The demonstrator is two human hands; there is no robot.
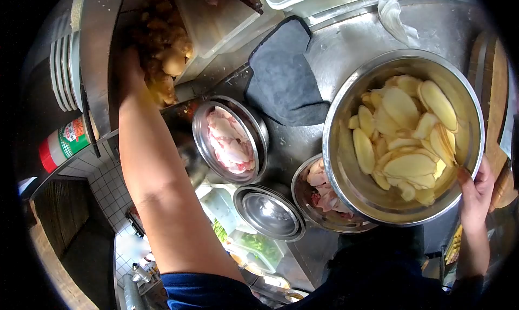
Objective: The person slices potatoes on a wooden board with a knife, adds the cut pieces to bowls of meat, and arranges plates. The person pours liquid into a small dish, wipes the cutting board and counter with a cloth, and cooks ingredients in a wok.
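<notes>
My right hand (477, 195) grips the rim of a large steel bowl (470, 110), thumb over the edge. Inside lie pale yellow oval slices (400, 107), piled loosely; I cannot tell for certain what they are cut from. At the upper left my left hand (130, 69) reaches into shadow beside a heap of knobbly brown pieces that look like ginger (172, 58). Its fingers are too dark and hidden to make out, so whether it holds a piece is unclear.
Pale raw meat fills a steel bowl (230, 139); more meat (327, 193) sits in another, partly under the large bowl. Nearby are an empty steel bowl (268, 212), a dark grey cloth (284, 74), a plastic tub (208, 37), stacked plates (66, 72) and a red-capped container (62, 145).
</notes>
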